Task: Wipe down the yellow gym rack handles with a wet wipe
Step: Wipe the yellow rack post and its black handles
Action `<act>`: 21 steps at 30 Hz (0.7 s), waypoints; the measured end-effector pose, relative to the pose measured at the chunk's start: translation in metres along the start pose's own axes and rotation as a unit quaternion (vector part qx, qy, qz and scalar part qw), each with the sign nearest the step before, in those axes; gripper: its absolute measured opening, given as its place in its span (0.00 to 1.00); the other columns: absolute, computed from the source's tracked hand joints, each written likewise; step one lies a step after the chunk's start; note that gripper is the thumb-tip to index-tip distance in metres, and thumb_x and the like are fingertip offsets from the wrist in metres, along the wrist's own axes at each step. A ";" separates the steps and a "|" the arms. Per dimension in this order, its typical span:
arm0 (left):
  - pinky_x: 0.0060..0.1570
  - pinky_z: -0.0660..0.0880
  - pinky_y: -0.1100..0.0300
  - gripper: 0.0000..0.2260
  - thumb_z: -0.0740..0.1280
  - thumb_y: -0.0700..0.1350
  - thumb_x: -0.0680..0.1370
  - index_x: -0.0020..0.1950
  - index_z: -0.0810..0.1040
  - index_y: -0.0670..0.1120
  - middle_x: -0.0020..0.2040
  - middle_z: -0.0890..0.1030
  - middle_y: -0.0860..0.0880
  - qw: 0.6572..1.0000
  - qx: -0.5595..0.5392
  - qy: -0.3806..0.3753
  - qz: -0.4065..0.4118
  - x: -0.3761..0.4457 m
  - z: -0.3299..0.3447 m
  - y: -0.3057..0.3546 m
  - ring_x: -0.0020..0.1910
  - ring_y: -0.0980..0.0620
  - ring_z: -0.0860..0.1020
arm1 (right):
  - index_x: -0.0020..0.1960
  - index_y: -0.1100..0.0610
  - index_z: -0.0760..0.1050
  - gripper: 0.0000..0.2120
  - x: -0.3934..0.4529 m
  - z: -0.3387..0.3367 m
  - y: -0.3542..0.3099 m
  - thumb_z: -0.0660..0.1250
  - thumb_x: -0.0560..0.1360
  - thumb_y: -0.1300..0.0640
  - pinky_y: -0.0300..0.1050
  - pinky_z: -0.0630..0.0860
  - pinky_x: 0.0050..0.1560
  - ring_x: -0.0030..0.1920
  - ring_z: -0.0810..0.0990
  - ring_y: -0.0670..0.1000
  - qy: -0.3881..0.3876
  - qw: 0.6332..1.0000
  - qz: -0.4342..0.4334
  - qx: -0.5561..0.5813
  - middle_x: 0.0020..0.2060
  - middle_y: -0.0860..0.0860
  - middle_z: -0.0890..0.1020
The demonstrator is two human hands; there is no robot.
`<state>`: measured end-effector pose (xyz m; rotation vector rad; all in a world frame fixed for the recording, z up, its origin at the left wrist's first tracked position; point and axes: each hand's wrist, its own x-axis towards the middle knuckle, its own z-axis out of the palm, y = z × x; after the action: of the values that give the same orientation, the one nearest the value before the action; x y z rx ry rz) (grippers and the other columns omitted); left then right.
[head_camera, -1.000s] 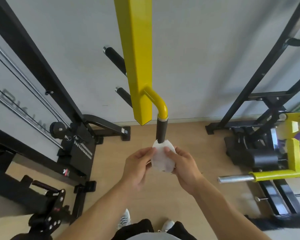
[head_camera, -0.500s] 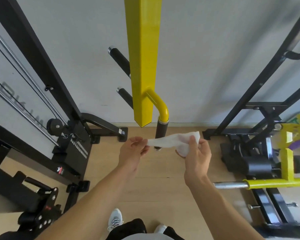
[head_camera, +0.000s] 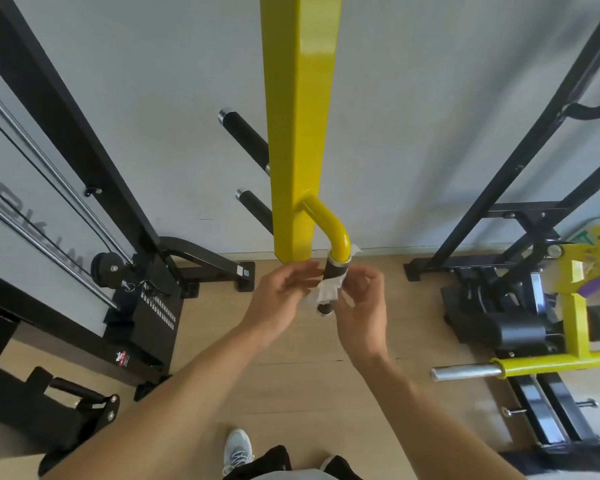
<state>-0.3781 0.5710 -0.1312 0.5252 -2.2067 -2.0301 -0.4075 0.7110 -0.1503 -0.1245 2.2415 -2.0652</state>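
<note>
While the black machine (head_camera: 146,306) stands at nine o'clock, the left hand (head_camera: 278,299) reaches in with fingers half curled, touching the wipe (head_camera: 326,292). That white wipe is wrapped around the black grip (head_camera: 333,271) under the yellow bar (head_camera: 300,133). At three o'clock of the grip, the right hand (head_camera: 361,306) curls its fingers by the wipe; I cannot tell if it pinches it.

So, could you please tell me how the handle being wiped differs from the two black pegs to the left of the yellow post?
The handle hangs downward off a curved yellow pipe; the pegs jut up and left from behind the post. The handle has a white wipe wrapped around it, while the pegs are bare. Both have black sleeves with silver end caps.
</note>
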 end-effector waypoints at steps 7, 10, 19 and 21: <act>0.61 0.78 0.55 0.13 0.71 0.46 0.77 0.61 0.81 0.50 0.57 0.85 0.55 0.991 0.011 0.038 0.124 -0.005 -0.006 0.024 0.58 0.57 0.82 | 0.55 0.44 0.73 0.05 0.010 0.013 -0.014 0.60 0.81 0.52 0.47 0.75 0.36 0.39 0.78 0.56 -0.024 0.991 -0.093 -0.096 0.37 0.53 0.81; 0.47 0.79 0.58 0.04 0.71 0.41 0.77 0.48 0.80 0.41 0.44 0.84 0.50 0.907 0.134 0.144 0.373 -0.010 -0.006 0.061 0.45 0.52 0.82 | 0.57 0.45 0.69 0.07 0.014 0.017 -0.015 0.61 0.81 0.55 0.33 0.71 0.38 0.40 0.80 0.45 -0.026 0.987 -0.118 -0.105 0.42 0.48 0.82; 0.79 0.52 0.44 0.21 0.56 0.56 0.83 0.65 0.79 0.44 0.65 0.81 0.47 0.697 0.548 -0.053 0.459 0.039 -0.020 0.084 0.74 0.44 0.70 | 0.54 0.57 0.67 0.10 0.011 0.021 0.008 0.53 0.76 0.55 0.54 0.75 0.37 0.37 0.74 0.58 -0.024 0.982 -0.083 -0.169 0.39 0.60 0.76; 0.79 0.52 0.45 0.22 0.56 0.56 0.83 0.67 0.78 0.44 0.68 0.79 0.47 0.696 0.542 -0.078 0.464 0.039 -0.023 0.084 0.76 0.45 0.68 | 0.55 0.52 0.67 0.07 0.011 0.022 0.000 0.55 0.78 0.54 0.40 0.71 0.33 0.35 0.74 0.53 -0.012 0.984 -0.109 -0.142 0.37 0.55 0.77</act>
<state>-0.4236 0.5409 -0.0524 -0.6786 -2.6621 -0.1726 -0.4159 0.6874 -0.1519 -0.4322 2.5984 -1.8056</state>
